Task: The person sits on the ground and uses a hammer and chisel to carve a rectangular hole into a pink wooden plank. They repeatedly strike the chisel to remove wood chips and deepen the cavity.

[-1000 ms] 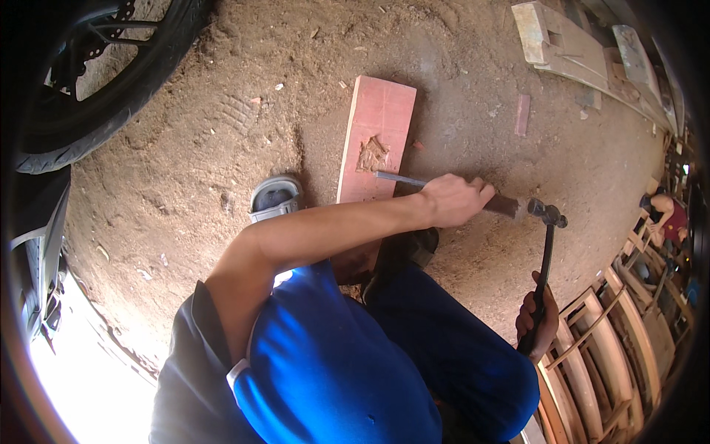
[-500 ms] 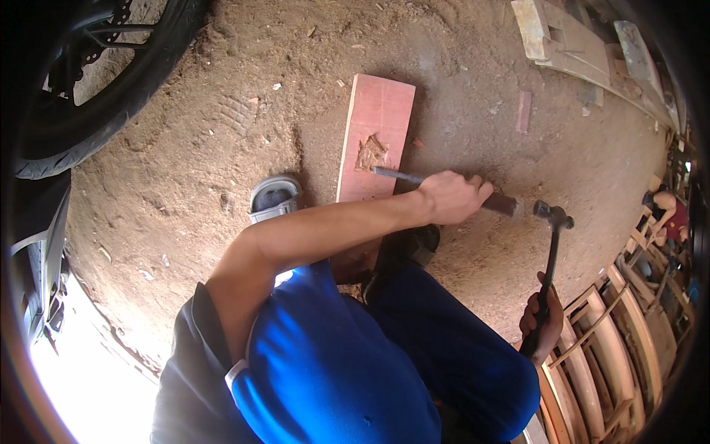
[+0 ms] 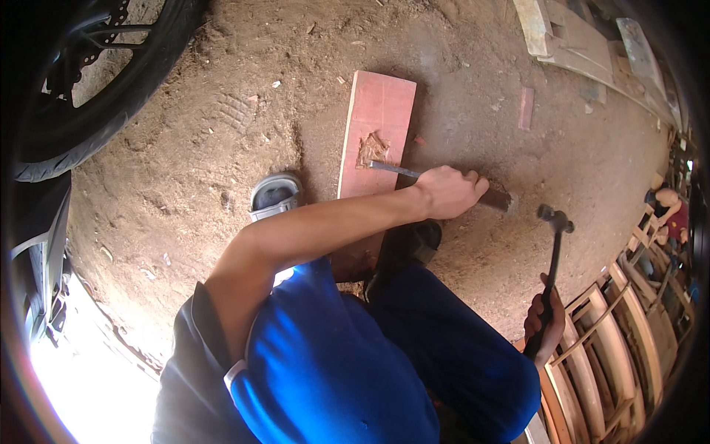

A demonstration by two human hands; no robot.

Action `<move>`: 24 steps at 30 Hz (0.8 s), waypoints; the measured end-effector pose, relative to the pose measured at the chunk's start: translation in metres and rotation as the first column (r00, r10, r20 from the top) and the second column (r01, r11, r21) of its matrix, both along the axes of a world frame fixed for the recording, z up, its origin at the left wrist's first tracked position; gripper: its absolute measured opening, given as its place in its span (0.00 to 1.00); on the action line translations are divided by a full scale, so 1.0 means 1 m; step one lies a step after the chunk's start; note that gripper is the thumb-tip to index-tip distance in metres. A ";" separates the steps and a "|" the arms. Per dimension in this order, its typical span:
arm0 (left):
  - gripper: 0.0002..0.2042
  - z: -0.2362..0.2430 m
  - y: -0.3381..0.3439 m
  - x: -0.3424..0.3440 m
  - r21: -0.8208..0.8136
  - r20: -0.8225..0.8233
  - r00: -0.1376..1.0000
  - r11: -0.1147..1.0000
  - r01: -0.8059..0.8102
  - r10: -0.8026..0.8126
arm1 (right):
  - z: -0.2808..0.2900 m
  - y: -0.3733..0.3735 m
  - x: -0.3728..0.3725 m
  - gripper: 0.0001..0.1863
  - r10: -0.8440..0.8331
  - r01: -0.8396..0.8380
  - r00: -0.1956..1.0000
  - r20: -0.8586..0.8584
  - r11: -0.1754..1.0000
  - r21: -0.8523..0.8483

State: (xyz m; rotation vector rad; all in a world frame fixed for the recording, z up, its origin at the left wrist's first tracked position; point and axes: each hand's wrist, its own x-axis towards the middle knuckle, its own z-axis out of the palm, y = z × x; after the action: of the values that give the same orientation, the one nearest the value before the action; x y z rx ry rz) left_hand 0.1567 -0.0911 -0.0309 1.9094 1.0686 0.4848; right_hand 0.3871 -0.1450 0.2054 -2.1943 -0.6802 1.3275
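Note:
A reddish wooden board (image 3: 379,103) lies on the dirt floor in front of me, with a rough, splintered recess (image 3: 373,148) cut into its face. My left hand (image 3: 450,192) is closed around a chisel (image 3: 396,169), whose blade tip rests at the lower edge of that recess. The chisel's dark handle end sticks out to the right of my fist. Off to the right, my right hand (image 3: 543,325) grips a hammer (image 3: 555,251) by its lower handle. The hammer's head is raised, a short gap from the chisel's butt.
A motorcycle wheel (image 3: 159,81) stands at the upper left. Curved wooden pieces (image 3: 614,348) are stacked at the lower right, and more timber (image 3: 573,55) lies at the upper right. A small reddish wood strip (image 3: 526,109) is on the ground. Another person (image 3: 671,214) is at the far right.
The chisel tip has shifted slightly up and left along the recess's lower edge, with my left hand following. The hammer head has moved slightly right and down, away from the chisel's butt.

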 end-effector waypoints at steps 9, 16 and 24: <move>0.16 0.006 0.003 -0.001 0.024 0.055 0.994 0.995 -0.095 0.093 | 0.006 -0.003 -0.006 0.23 0.076 -0.079 0.997 -0.026 0.981 -0.176; 0.20 0.034 -0.016 -0.008 0.053 0.121 0.991 0.996 -0.065 0.058 | 0.002 -0.001 -0.023 0.25 0.037 -0.039 0.997 0.065 0.998 0.039; 0.14 0.066 -0.064 -0.027 0.190 0.290 0.946 0.960 -0.206 0.146 | -0.022 0.001 -0.010 0.25 0.041 -0.058 0.988 -0.147 0.992 -0.115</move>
State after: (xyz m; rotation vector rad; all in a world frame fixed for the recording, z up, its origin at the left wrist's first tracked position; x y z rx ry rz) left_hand 0.1302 -0.1555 0.0356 1.8711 1.0407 0.9753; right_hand 0.3772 -0.1443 0.1830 -2.1590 -0.6180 1.5726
